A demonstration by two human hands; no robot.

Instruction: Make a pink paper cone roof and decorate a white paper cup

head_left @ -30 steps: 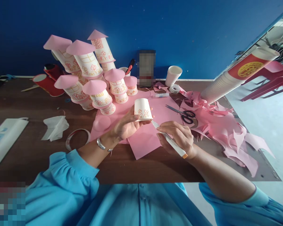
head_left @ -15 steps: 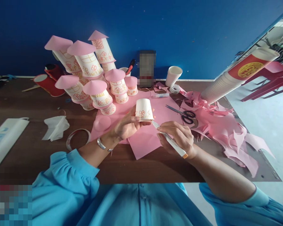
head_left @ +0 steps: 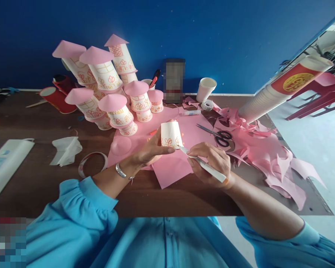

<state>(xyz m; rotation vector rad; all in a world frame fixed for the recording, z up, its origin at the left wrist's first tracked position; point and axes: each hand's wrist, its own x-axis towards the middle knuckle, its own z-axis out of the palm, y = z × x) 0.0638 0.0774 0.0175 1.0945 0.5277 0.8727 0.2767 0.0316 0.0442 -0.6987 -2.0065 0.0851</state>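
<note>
In the head view, my left hand point(head_left: 153, 149) is closed round an upside-down white paper cup point(head_left: 170, 133) with orange flowers drawn near its rim. My right hand point(head_left: 212, 160) grips a white craft knife point(head_left: 208, 168) with an orange end. The knife's blade points left and meets the cup near its lower right edge; whether it has cut in, I cannot tell. Pink paper sheets point(head_left: 171, 173) lie under both hands. Scissors point(head_left: 216, 134) rest just beyond my right hand.
Cup towers point(head_left: 118, 111) with pink cone roofs stand at the back left. A tall cup stack point(head_left: 264, 98) leans at the right beside pink paper scraps point(head_left: 264, 149). A tape ring point(head_left: 85, 174), white tissue point(head_left: 67, 149), glue stick point(head_left: 190, 112) and single cup point(head_left: 206, 90) are around.
The cup has tilted and dropped slightly, and my left thumb now lies along its lower edge. The knife has shifted a little right and down, with its blade still at the cup.
</note>
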